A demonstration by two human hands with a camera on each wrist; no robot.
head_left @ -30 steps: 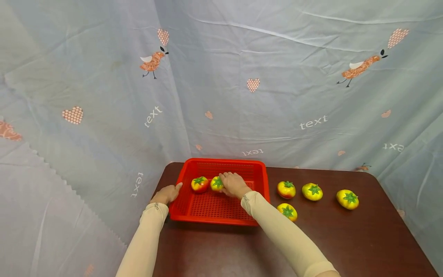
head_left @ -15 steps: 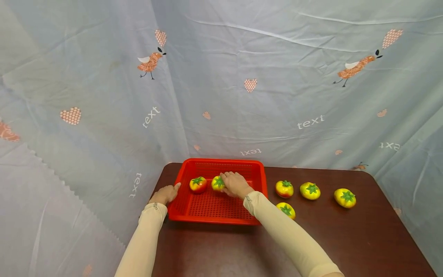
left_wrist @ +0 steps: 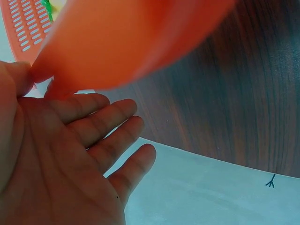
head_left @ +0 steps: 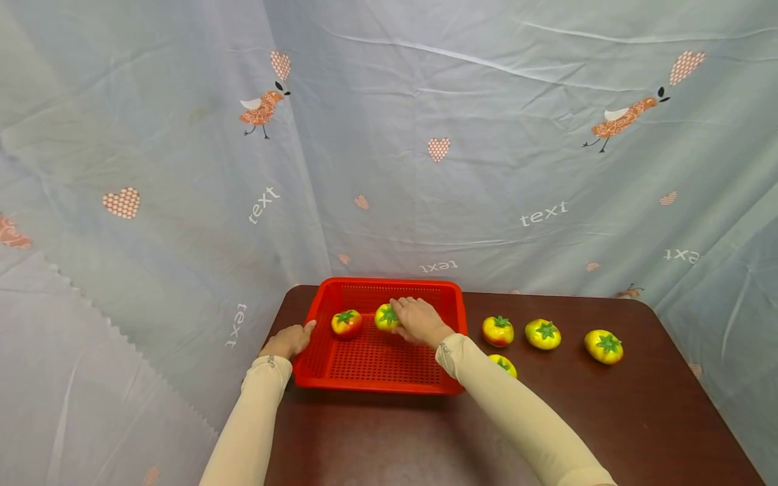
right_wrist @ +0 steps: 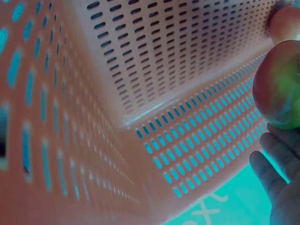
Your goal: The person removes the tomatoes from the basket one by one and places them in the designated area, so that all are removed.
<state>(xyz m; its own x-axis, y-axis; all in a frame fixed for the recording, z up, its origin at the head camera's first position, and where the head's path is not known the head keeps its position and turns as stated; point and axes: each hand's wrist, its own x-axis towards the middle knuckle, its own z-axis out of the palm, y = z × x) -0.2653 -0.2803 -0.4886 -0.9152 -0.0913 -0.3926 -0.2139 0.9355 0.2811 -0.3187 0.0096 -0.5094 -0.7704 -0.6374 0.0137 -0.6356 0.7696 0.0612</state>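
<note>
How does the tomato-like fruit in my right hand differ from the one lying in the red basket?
The held fruit is gripped by the right hand; the loose fruit lies untouched in the red basket. In the head view, the held fruit shows mostly yellow, the loose fruit plenty of red. The hand partly covers the held fruit, not the loose fruit. Both have green leafy tops.

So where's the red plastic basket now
In the head view, the basket sits at the left end of the dark brown table, the left hand at its left side.
</note>
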